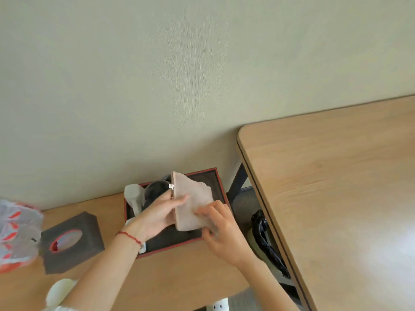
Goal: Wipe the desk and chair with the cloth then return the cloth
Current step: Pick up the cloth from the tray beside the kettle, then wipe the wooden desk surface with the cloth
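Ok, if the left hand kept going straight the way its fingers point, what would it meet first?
The left hand points right, thumb already on the folded cloth. Beyond that, probably the right hand gripping its other side, though depth is unclear.

The person is working with both forearms bare. The left hand (157, 215) is wearing a thin red string bracelet (130, 237) around its wrist, lying slightly aslant. The right hand (224, 232) is wearing nothing on its wrist or fingers.
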A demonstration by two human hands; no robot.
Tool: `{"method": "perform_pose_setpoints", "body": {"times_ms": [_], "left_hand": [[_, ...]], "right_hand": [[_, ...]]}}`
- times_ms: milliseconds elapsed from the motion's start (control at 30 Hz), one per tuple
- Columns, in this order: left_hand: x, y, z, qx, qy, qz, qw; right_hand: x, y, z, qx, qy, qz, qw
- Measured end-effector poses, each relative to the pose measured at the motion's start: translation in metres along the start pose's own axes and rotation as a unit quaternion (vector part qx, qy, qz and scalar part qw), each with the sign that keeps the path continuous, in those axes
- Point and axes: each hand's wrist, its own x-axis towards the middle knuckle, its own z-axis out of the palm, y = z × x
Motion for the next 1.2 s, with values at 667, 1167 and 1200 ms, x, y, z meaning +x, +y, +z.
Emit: {"method": "perform_pose_setpoints", "body": {"times_ms": [667,1167,1200], "left_hand": [[-0.110,0.059,0.312,0.254,-0.116,0.192,0.941],[0.011,-0.053,0.546,0.525,0.063,0.310,0.790],[0.027,-0.053,0.555,0.541,0.061,0.306,0.781]], "right_hand": [[-0.179,-0.043,-0.290,0.534,0.121,0.158,0.822],[-0.298,0.115,-0.479,-0.088,0.157,0.220,0.959],[-0.298,0.130,-0.492,-0.072,0.160,0.222,0.959]]}}
